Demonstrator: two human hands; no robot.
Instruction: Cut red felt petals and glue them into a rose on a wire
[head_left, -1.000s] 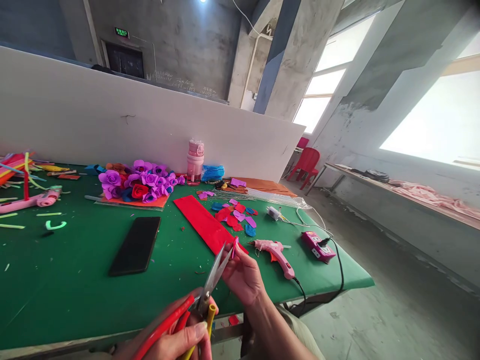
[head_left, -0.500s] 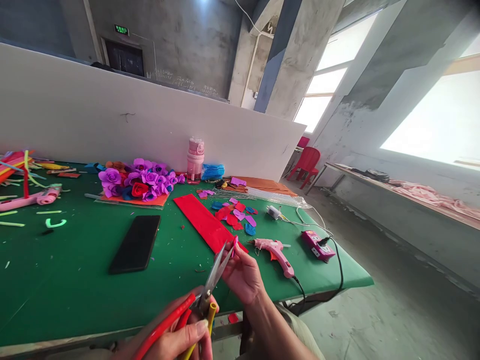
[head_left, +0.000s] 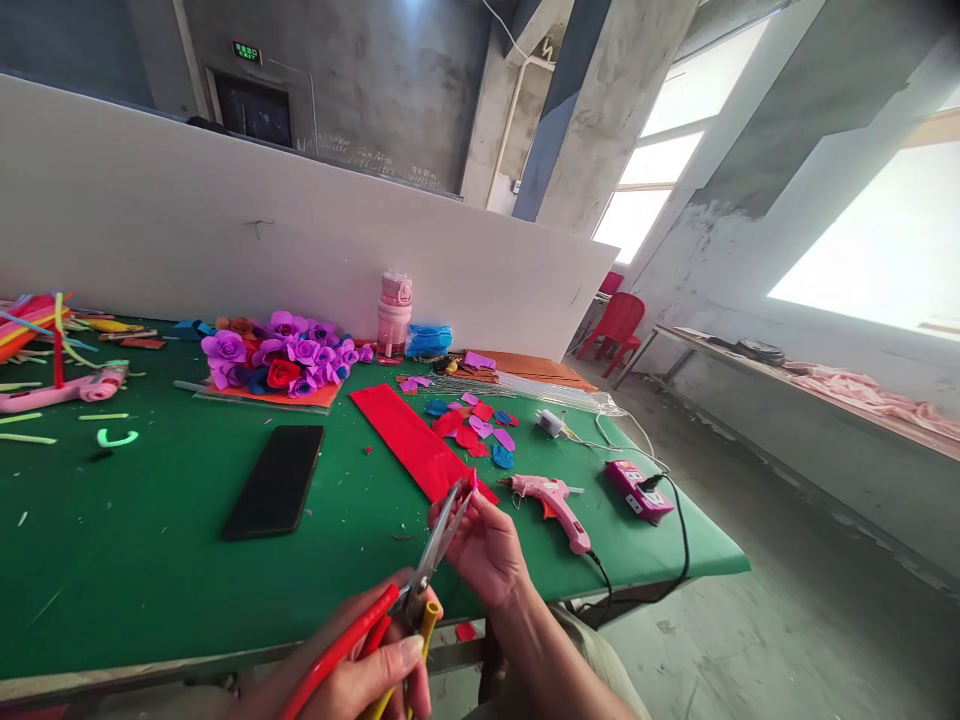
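Scissors (head_left: 441,540) with red and yellow handles are gripped in my left hand (head_left: 360,655), their blades slanting up and away to the right. My right hand (head_left: 487,550) pinches a small pinkish-red paper piece (head_left: 472,481) between thumb and fingers. The blade tips sit right at this piece, a little apart from each other. Just beyond the fingertips lies a long red paper strip (head_left: 412,440) on the green tabletop (head_left: 172,590). Loose red, purple and blue paper petals (head_left: 472,425) are scattered beside the strip.
Right of my hands lie a pink glue gun (head_left: 551,505), a power strip (head_left: 637,490) and a white plug (head_left: 551,423) with cables. A black phone (head_left: 276,480) is at left. Behind stand paper roses (head_left: 281,355), a pink bottle (head_left: 394,318) and a white panel (head_left: 315,240).
The scissor blades have drawn closer together at the small paper piece. Both hands keep nearly the same place, and the whole view has shifted slightly.
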